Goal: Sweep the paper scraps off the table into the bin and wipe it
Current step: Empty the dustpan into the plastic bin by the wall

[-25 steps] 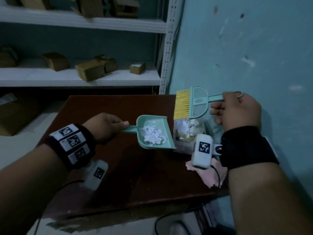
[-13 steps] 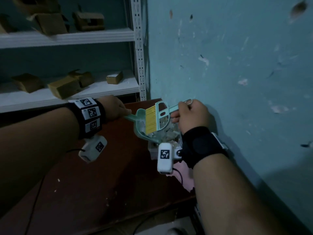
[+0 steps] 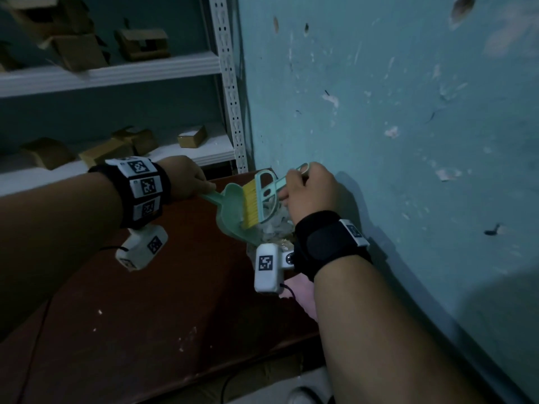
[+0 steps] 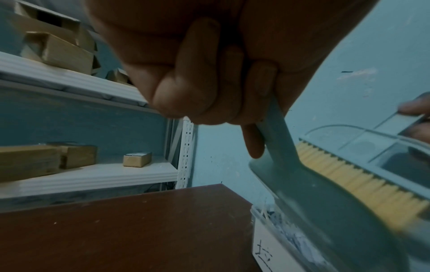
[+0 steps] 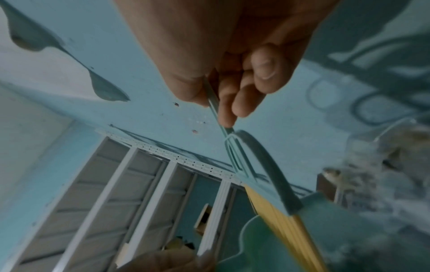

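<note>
Paper scraps (image 3: 274, 228) lay heaped in the clear bin (image 4: 274, 237) at the far right corner of the brown table (image 3: 163, 310), against the teal wall (image 3: 393, 112); a few white specks also dotted the near tabletop. A white label on the bin's side carried dark handwritten strokes, seen in the left wrist view, too cut off to read. Square black-and-white coded markers showed on the band at the left wrist and on the white camera units under both wrists.

The left hand (image 3: 186, 182) was clenched around the handle of the green dustpan (image 3: 233, 211), fingers and thumb wrapped about it, and the pan was tipped steeply over the bin with its lip low. The right hand (image 3: 312, 193) gripped the thin handle of the green brush (image 3: 267, 193), thumb and curled fingers pinching it. The brush's yellow bristles (image 3: 250, 205) lay inside the pan, touching its inner face.

A pink cloth (image 3: 303, 293) lay on the table near the right forearm, partly hidden by it. To the far left, white shelves (image 3: 116, 74) held brown cardboard boxes (image 3: 192, 137).
</note>
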`<state>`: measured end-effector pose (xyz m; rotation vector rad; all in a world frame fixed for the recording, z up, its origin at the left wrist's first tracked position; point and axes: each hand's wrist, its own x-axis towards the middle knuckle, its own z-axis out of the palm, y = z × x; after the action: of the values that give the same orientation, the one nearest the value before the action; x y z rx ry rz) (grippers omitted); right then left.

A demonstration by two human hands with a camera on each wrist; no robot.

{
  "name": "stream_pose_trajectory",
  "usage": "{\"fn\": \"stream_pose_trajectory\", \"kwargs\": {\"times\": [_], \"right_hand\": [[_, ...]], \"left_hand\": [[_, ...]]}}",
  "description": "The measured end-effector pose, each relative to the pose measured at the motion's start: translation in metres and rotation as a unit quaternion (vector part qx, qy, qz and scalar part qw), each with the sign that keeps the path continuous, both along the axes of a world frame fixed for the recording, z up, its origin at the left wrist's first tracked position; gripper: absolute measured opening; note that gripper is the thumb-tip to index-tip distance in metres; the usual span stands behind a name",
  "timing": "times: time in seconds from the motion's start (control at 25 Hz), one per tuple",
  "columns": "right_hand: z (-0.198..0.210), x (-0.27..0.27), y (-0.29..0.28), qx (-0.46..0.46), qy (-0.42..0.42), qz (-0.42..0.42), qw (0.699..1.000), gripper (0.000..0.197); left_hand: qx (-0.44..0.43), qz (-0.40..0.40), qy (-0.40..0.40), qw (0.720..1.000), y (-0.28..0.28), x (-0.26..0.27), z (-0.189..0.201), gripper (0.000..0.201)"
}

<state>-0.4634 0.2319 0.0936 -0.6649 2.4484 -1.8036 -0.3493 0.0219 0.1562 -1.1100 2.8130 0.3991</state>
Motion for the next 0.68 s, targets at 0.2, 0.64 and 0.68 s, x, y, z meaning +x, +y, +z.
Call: {"fn": "stream_pose_trajectory", "kwargs": {"times": [0.2,0.64,0.68], "right_hand": [[-0.01,-0.002,0.0,0.076,0.004,0.015,0.997,0.025],[-0.003,0.005,0.002,-0.067,-0.014,0.024,0.997,0.024],[-0.006,0.004,0.0,-0.059,-0.025,0.032,0.997,0.024]], "left_hand": [[-0.049,-0.029,-0.02,0.998,0.002,0.004,0.007,0.039],[-0.11,-0.032,-0.034,0.993,0.001,0.014,0.023,0.049],[-0.108,-0.032,-0.027,0.993,0.002,0.015,0.023,0.048]]}}
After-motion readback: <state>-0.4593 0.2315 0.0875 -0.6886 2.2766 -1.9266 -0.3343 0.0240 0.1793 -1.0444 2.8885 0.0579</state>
